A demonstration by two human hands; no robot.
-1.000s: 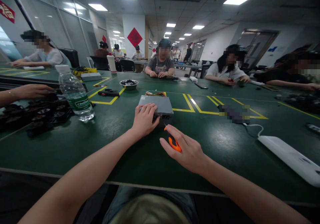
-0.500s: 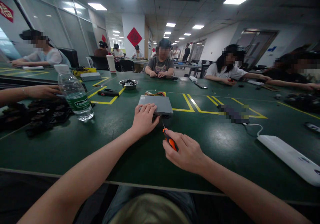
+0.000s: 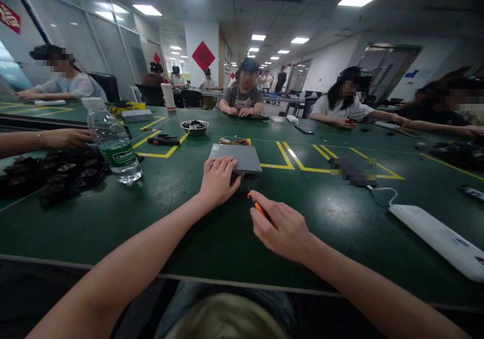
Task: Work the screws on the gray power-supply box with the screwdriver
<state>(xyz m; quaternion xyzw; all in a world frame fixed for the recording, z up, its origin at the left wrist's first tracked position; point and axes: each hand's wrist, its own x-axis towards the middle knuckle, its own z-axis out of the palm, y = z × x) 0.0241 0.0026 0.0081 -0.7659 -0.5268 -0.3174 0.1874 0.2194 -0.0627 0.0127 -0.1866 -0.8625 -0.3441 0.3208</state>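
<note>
A grey metal box with a socket on its near face lies on the green table, coloured wires at its far side. My left hand is wrapped over the box's left part, fingers on top and thumb at the near edge. My right hand is closed around an orange and black screwdriver. Its thin shaft points up and left to the near face of the box, beside my left thumb. Whether the tip touches a screw is too small to tell.
At the left stand a water bottle and several black fans, with another person's hand over them. A metal bowl sits beyond the box. A white power strip lies right. People sit around the table.
My right hand has shifted slightly to the right and turned, and the screwdriver handle has tilted with it. My left hand and the box have stayed in place.
</note>
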